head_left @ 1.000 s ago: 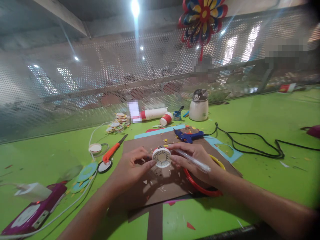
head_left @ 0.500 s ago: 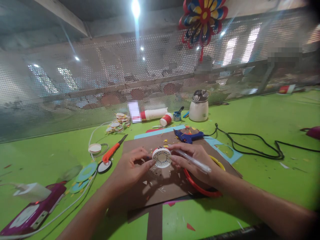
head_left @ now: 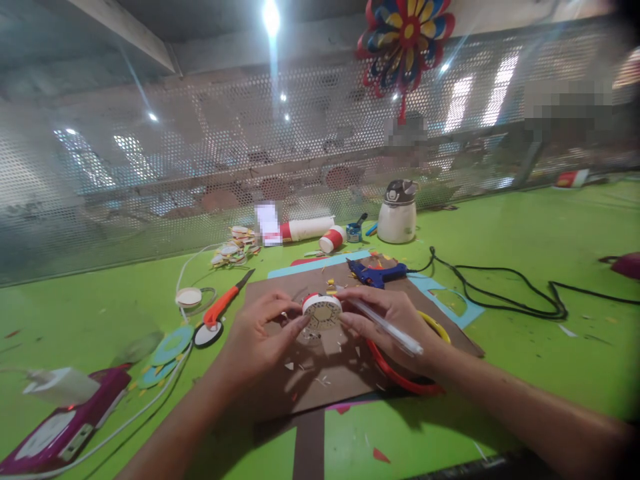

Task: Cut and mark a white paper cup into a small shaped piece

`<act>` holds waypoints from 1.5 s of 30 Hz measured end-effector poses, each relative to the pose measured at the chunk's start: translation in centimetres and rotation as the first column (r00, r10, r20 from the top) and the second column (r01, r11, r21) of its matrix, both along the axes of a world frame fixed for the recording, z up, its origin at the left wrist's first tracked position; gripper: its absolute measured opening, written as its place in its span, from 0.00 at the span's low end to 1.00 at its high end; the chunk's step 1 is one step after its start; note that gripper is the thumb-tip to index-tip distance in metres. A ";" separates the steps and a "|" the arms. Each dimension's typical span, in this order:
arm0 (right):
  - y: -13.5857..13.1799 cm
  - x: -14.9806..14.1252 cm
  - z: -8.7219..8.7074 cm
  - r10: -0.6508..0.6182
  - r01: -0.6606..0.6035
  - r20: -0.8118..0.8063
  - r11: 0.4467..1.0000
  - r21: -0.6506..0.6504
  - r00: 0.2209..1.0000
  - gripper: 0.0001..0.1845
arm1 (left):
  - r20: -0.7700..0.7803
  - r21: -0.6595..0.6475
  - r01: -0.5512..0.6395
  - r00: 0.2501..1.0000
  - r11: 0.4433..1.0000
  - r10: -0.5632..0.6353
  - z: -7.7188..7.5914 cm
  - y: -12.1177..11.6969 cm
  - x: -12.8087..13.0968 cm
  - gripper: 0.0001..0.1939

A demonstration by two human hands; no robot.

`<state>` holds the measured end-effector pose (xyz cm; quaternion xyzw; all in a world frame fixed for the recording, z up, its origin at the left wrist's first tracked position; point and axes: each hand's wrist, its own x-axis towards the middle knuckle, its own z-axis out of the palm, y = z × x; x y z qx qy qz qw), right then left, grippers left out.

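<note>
One disc [head_left: 323,316], further aslant, two hands [head_left: 265,328] [head_left: 395,317]

Flower pinwheel [head_left: 409,30] upper right, perforated screen [head_left: 210,147] across upper half, bright lamp [head_left: 271,18] top center. White jug [head_left: 397,220], dark top, right of center; left of it, blue jar [head_left: 354,233]. Lower left: purple power strip [head_left: 95,410], white adapter [head_left: 63,387] on it.

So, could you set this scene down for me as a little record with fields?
Left hand: holds one side of a small round red-and-white disc
Right hand: at the disc's other side, a slim clear pen-shaped stick in its grip
Beneath both: flat brown sheet
Far side: blue plastic glue gun
Left: orange-handled tool with dark blade
Surface: bright green table
</note>
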<state>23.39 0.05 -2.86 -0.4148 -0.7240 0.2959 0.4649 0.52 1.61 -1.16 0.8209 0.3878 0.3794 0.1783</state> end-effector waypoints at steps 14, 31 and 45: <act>0.1 0.1 -0.2 0.001 -0.001 -0.003 1.000 -0.001 1.000 0.13 | 0.039 -0.049 -0.006 0.999 0.999 0.008 0.0 0.2 0.1 0.08; 0.1 0.4 -0.6 0.128 -0.288 -0.443 0.904 -0.316 0.887 0.15 | 0.054 -0.150 0.019 0.999 0.989 -0.011 -0.1 -0.2 0.5 0.09; 0.3 0.3 -0.5 0.154 -0.190 -0.139 0.935 -0.299 0.978 0.17 | 0.045 -0.133 0.028 0.999 0.991 -0.022 0.2 -0.5 0.5 0.09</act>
